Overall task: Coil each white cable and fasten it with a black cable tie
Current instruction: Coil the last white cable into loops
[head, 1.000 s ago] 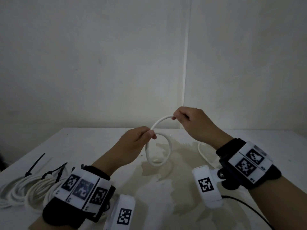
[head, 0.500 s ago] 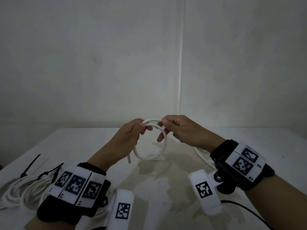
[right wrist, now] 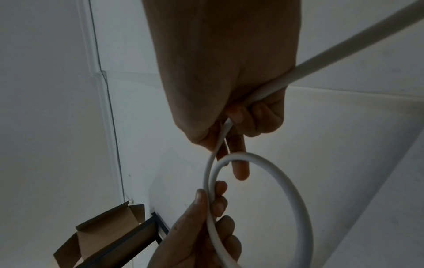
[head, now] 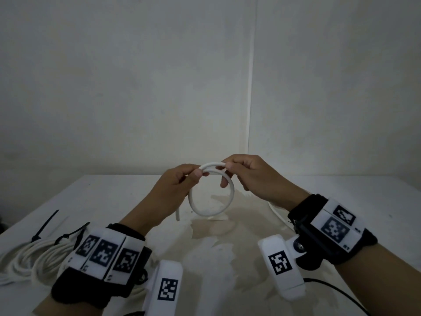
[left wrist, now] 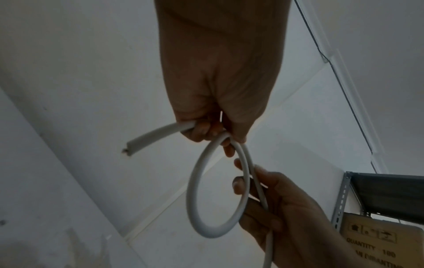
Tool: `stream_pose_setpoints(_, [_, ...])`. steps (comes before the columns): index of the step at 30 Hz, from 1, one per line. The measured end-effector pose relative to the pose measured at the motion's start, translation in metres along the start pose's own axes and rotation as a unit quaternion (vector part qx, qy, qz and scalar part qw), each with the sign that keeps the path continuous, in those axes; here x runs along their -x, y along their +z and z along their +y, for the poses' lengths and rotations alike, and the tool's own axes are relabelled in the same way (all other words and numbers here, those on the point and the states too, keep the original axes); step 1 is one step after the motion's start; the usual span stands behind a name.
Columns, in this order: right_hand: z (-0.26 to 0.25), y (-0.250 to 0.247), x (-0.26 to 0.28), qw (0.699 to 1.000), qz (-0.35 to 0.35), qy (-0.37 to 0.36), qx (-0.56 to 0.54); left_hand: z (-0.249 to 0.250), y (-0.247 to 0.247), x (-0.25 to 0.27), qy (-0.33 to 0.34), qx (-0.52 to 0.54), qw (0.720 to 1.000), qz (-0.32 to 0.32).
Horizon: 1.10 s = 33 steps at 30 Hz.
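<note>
On the left of the surface (head: 341,201), near its edge, lie coiled white cables (head: 29,258) with black cable ties (head: 45,224) on them. Above the middle, the left hand (head: 175,181) pinches the white cable (head: 230,197) at the top of a single hanging loop; the left wrist view alone shows the cut end (left wrist: 130,150) jutting free past its fingers. The right hand (head: 250,176) grips the same loop top, just beside the left. Only the right wrist view shows the slack running off through that fist and a cardboard box (right wrist: 103,232). Stained surface lies open beneath the loop; pale walls meet behind.
</note>
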State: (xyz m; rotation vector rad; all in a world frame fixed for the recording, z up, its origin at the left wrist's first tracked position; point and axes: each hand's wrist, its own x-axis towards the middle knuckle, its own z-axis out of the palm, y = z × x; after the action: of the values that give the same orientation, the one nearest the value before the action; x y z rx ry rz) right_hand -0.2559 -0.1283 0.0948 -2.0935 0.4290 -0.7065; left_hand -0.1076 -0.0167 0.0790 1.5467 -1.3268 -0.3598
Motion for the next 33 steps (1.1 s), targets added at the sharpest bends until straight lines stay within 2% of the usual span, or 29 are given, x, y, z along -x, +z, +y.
stream_pose_setpoints(5, [0.003, 0.003, 0.001, 0.999, 0.014, -0.014, 0.044, 0.0, 0.004, 0.001, 0.006, -0.027, 1.0, -0.001])
stream_pose_setpoints(9, [0.006, 0.001, -0.001, 1.0, 0.008, -0.005, 0.017, -0.003, 0.003, -0.001, 0.005, -0.042, 0.999, 0.029])
stream_pose_setpoints(15, [0.011, 0.004, -0.001, 0.999, 0.026, -0.001, 0.034, -0.006, 0.003, 0.001, -0.035, -0.039, 0.997, 0.062])
stream_pose_setpoints(18, [0.017, 0.002, -0.002, 0.997, 0.066, 0.006, 0.032, -0.007, -0.007, 0.004, -0.114, 0.009, 0.992, 0.055])
stream_pose_setpoints(20, [0.022, -0.004, -0.003, 0.995, 0.098, 0.013, 0.024, -0.007, -0.015, 0.01, -0.176, 0.061, 0.982, 0.026])
stream_pose_setpoints(22, [0.026, -0.007, -0.004, 0.994, 0.108, 0.02, 0.022, -0.008, -0.018, 0.016, -0.203, 0.087, 0.975, -0.007])
stream_pose_setpoints(26, [0.028, -0.004, -0.002, 0.992, 0.117, 0.026, 0.028, -0.006, -0.009, 0.017, -0.181, 0.109, 0.977, -0.018])
stream_pose_setpoints(29, [0.026, -0.005, 0.0, 0.993, 0.119, 0.019, 0.012, -0.008, -0.002, 0.016, -0.125, 0.153, 0.98, 0.017])
stream_pose_setpoints(31, [0.024, -0.008, 0.002, 0.992, 0.123, 0.019, -0.001, -0.008, 0.002, 0.016, -0.08, 0.196, 0.977, 0.014])
stream_pose_setpoints(33, [0.023, -0.011, 0.005, 0.991, 0.129, 0.02, -0.022, -0.008, 0.005, 0.016, -0.063, 0.231, 0.971, 0.013])
